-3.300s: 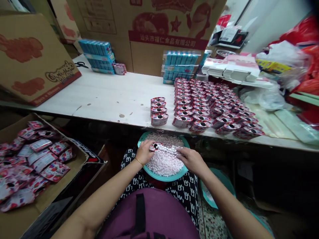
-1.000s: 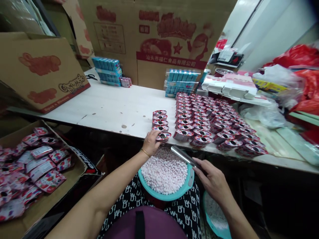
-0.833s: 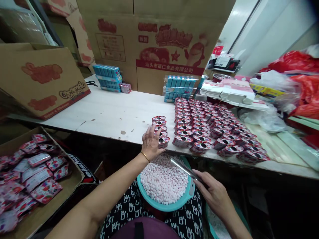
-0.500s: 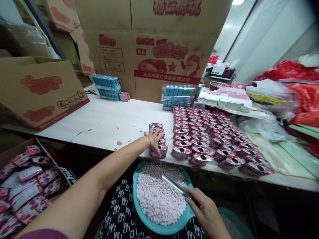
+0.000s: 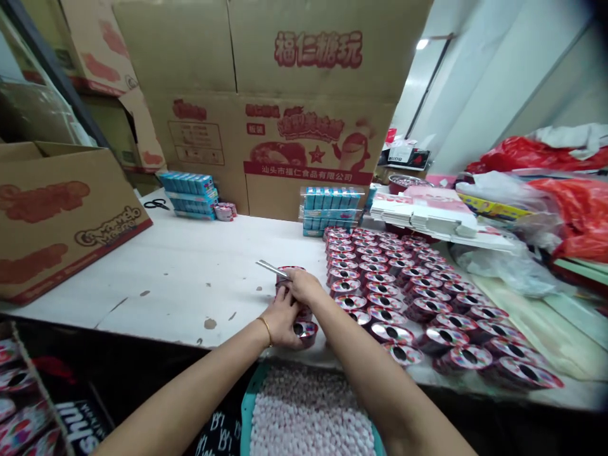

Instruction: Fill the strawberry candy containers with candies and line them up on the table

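Note:
Small oval red-and-silver boxes (image 5: 308, 334), each with a dark round hole on top, stand in a short column near the table's front edge. My left hand (image 5: 281, 318) lies along this column, its fingers bent round the boxes. Just beyond, my right hand (image 5: 303, 286) grips a shiny metal scoop (image 5: 270, 268), which points left over the far box. The scoop's lower end is hidden by my hand. Below the table edge sits a teal basin (image 5: 246, 411) full of small pale pink-white candies (image 5: 308, 415), partly covered by my right forearm.
Rows of the same boxes (image 5: 380, 285) fill the table's right side. Blue packs (image 5: 330, 209) and a large carton (image 5: 313, 145) stand behind. Scissors (image 5: 156, 203) lie at the back left, near an open carton (image 5: 71, 221). White card sheets (image 5: 422, 212) are stacked at right.
My right hand has moved with the scoop from the basin up to the column of boxes. My left hand's spread fingers have drawn in round the boxes. The view has tilted up slightly.

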A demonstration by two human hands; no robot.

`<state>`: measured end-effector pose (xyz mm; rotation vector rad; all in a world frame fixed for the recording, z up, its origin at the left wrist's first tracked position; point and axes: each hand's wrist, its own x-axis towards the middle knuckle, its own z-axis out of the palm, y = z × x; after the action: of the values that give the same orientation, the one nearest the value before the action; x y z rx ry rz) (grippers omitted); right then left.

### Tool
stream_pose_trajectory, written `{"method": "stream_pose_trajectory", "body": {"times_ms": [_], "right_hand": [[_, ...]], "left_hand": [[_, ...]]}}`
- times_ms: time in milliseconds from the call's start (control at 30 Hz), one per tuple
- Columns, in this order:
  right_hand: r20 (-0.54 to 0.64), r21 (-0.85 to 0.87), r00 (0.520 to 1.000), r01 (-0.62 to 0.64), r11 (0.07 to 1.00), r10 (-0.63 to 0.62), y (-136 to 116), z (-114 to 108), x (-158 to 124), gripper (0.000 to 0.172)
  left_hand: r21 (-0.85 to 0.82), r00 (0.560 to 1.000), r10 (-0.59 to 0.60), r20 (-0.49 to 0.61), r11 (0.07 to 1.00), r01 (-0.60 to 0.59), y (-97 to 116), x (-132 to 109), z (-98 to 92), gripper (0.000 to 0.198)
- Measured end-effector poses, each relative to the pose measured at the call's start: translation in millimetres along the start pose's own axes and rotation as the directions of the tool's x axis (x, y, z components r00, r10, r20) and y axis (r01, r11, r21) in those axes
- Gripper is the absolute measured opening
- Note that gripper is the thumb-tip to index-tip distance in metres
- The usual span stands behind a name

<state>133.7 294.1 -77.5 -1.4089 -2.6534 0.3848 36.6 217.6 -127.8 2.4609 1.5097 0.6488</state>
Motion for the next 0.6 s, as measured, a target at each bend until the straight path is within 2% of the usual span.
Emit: {"method": "stream_pose_trajectory", "body": {"times_ms": [100,300,433,533,600], "right_hand": [[0.01,-0.035,0.998,-0.054,0.998,0.054,24,2,31,0.03],[-0.026,-0.112,0.983,-0.185,0.976,0.183,96,-20,114,0.033],[-0.035,-0.135,0.969,-0.245,0.96,0.243,133,-31,162,0.03],[-0.055,-0.128,0.964,-0.265,0.956,0.26,147,-43,161,0.031],[-0.152,-0.057,0.962,-0.239,0.969,0.228,145,-55,134,0.031]], "left_hand": [[0.005,0.995,0.072,0.063,0.997,-0.072,-21,34,0.7,0.082],[-0.01,0.982,0.106,0.158,0.994,-0.106,-70,151,11.9,0.094],[-0.016,0.97,0.072,0.231,0.997,-0.07,-88,217,22.8,0.1],[0.018,0.952,0.013,0.305,1.0,-0.02,-89,241,24.4,0.102],[0.037,0.951,-0.011,0.31,0.999,0.0,-86,239,20.7,0.104]]}}
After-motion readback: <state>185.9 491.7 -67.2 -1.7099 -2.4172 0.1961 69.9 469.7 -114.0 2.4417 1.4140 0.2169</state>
